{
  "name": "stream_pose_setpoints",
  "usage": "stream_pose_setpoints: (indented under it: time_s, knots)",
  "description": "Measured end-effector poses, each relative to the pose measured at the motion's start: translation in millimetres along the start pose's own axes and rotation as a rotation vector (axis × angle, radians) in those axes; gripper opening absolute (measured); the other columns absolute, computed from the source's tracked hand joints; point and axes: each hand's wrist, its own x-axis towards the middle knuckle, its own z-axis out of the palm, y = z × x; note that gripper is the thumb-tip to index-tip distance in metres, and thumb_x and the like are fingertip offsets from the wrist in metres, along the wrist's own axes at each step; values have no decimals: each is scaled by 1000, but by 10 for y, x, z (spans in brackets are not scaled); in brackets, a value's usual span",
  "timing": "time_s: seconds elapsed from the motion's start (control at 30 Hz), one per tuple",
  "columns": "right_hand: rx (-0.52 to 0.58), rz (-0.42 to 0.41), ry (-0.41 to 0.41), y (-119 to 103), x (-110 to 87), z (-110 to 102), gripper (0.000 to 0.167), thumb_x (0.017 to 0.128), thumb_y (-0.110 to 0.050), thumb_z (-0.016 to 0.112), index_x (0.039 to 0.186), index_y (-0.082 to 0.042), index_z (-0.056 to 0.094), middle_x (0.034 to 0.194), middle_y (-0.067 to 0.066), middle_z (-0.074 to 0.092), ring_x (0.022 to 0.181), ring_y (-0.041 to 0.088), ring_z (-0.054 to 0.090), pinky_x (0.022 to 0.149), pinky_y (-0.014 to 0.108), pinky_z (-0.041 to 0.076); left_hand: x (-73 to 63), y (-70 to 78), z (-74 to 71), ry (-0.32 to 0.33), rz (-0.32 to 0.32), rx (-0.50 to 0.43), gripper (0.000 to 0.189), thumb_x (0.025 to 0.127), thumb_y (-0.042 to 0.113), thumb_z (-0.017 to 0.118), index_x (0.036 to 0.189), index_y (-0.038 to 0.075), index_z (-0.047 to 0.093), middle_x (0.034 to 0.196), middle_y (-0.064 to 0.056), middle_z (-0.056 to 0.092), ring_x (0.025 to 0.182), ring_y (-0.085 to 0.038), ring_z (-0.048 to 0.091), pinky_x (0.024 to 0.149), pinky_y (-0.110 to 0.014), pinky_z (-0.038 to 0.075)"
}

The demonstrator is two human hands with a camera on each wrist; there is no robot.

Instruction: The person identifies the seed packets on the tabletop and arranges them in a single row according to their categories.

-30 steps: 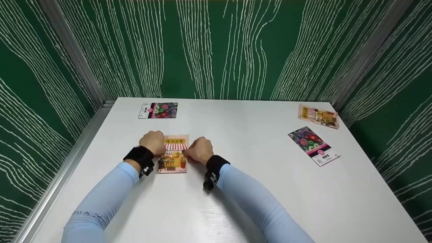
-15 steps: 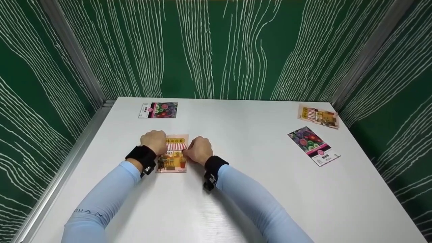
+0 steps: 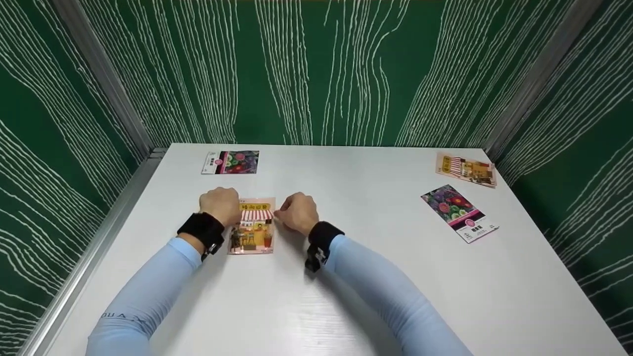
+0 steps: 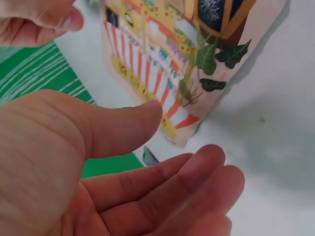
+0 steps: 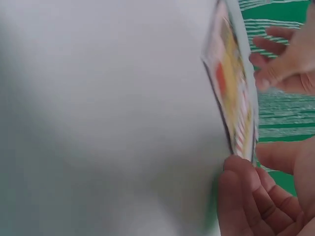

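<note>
A flat printed seed packet (image 3: pixel 254 232) with a red-striped awning picture lies upright on the white table in the head view. At its left edge is my left hand (image 3: pixel 221 205). The left wrist view shows that hand's thumb (image 4: pixel 133 128) and fingers apart, with the packet (image 4: pixel 162 54) beyond them. My right hand (image 3: pixel 299 212) stands by the packet's right edge. In the right wrist view, its thumb and fingers are parted around the near end of the packet (image 5: pixel 229 73); contact there is hard to tell.
A flower-printed packet (image 3: pixel 231 162) lies at the back left of the table (image 3: pixel 346 198). At the right lie another flower packet (image 3: pixel 460 212), set at a slant, and awning-printed packets (image 3: pixel 466 169) overlapping near the back corner. Green white-lined walls (image 3: pixel 316 74) enclose the table.
My right hand has shifted slightly right and away, with its fingers coming off the packet's face to its edge. My left hand has drawn a little left. The packet stays nearly in place.
</note>
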Motion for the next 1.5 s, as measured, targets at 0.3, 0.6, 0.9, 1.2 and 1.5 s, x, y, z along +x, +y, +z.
stream_pose_setpoints:
  time_s: [0.3, 0.6, 0.9, 1.2, 1.5]
  knots:
    - [24, 61, 51, 179, 219, -621, 20, 97, -28, 80, 91, -8, 80, 79, 4, 77, 67, 16, 72, 63, 28, 55, -27, 117, -48, 44, 13, -101, 29, 96, 28, 71, 91, 0, 76, 81, -16, 71, 68, -29, 62, 66, -54, 61]
    - [-43, 93, 171, 467, 390, -1287, 24, 99, -31, 77, 99, -7, 79, 89, 9, 80, 77, 21, 74, 72, 35, 59, -89, 310, -96, 90, 94, -153, 53, 101, 44, 74, 125, -4, 74, 103, -21, 75, 83, -32, 66, 80, -57, 62]
    - [-103, 137, 320, 788, 463, -1903, 29, 98, -32, 74, 103, -4, 79, 112, 17, 79, 104, 36, 72, 91, 50, 59, -138, 389, -62, 110, 142, -182, 54, 102, 43, 71, 130, -3, 73, 114, -26, 75, 101, -43, 71, 86, -63, 62]
    - [-108, 198, 324, 1104, 521, -2325, 38, 98, -39, 74, 112, -4, 76, 119, 18, 76, 110, 35, 67, 94, 50, 55, -238, 488, 0, 44, 251, -309, 66, 101, 52, 73, 144, 3, 67, 138, -22, 72, 122, -41, 68, 104, -60, 58]
    - [-232, 260, 274, 1575, 518, -2613, 79, 91, -64, 73, 133, 3, 65, 136, 26, 69, 125, 44, 63, 103, 57, 52, -298, 552, 90, 47, 398, -364, 70, 99, 57, 74, 148, 8, 65, 157, -18, 60, 146, -44, 53, 118, -69, 42]
